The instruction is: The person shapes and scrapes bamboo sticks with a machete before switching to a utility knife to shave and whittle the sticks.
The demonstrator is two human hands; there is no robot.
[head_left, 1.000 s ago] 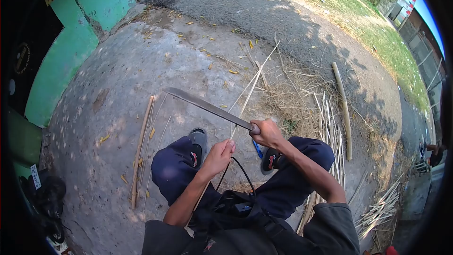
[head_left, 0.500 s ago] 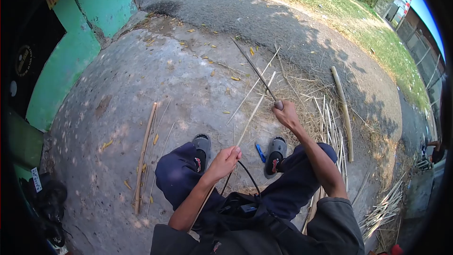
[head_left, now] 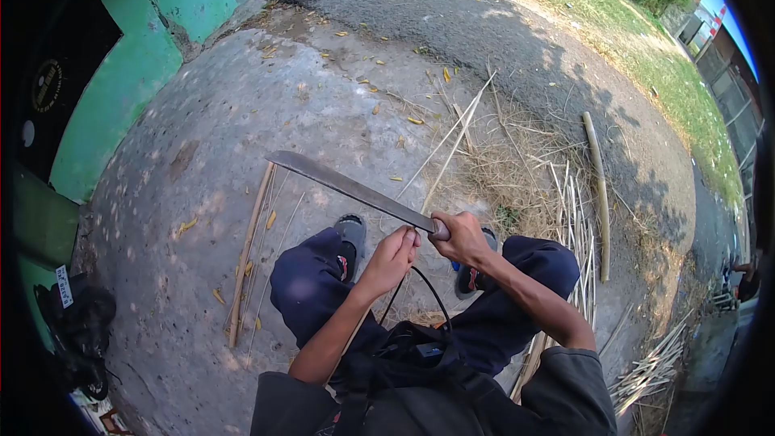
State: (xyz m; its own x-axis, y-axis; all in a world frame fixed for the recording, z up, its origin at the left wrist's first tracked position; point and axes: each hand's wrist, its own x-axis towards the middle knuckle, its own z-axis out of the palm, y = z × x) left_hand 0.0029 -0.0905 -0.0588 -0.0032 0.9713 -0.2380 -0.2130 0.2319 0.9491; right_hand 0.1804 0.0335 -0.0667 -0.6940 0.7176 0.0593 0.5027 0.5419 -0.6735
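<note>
My left hand [head_left: 391,260] is closed around a thin, pale bamboo strip [head_left: 454,149]. The strip runs forward over the concrete and back beneath my left forearm. In my right hand [head_left: 462,239] I grip the handle of a machete [head_left: 349,188], its long dark blade pointing to the left. The blade's handle end lies just above my left fingertips, across the strip; whether they touch I cannot tell. A black cord [head_left: 428,284] loops below my left hand. Between my feet, a small blue object is mostly hidden by my right hand.
Bamboo strips [head_left: 575,222] and shavings [head_left: 517,163] lie to the right, beside a thick bamboo pole [head_left: 596,194]. Another pile of strips [head_left: 654,370] is at lower right. Bamboo sticks [head_left: 252,254] lie left of my legs. A green wall [head_left: 121,105] stands left; a person [head_left: 747,281] is far right.
My right hand has come in towards my left hand, and the machete has swung from pointing forward to pointing left. My left hand keeps its hold on the strip, slightly higher.
</note>
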